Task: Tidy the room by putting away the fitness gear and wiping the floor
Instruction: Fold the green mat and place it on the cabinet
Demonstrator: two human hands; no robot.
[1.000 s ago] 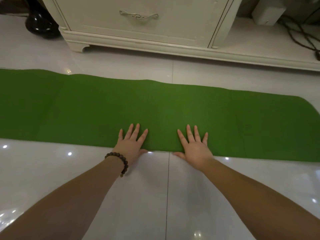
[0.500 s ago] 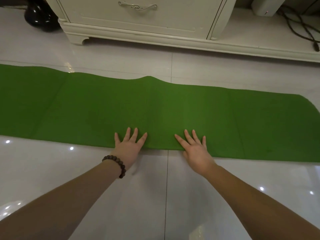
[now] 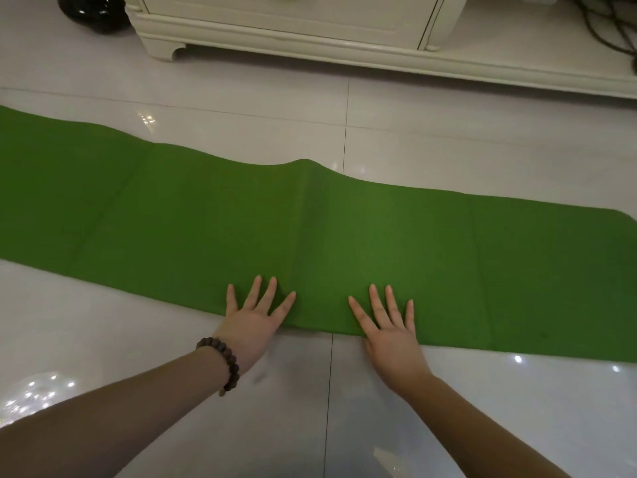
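So far the tidying looks barely started. The green mat [image 3: 344, 243] lies spread out across the glossy white tile floor [image 3: 241, 125], running from the left edge of view to its rounded end at the right, with fold creases across it and a low hump along its far edge near the middle. It is neither rolled nor folded away, and no cloth or mop is in sight, so the wiping appears to be wholly ahead.

Both forearms reach forward from the near side. The left hand [image 3: 253, 315], with a dark bead bracelet [image 3: 224, 363] at the wrist, lies flat with fingers spread on the mat's near edge, its heel over the tile. The right hand [image 3: 387, 326] lies just beside it, likewise flat, fingers straight and apart, gripping nothing. A cream cabinet [image 3: 293, 25] stands at the far side, well apart from the mat.
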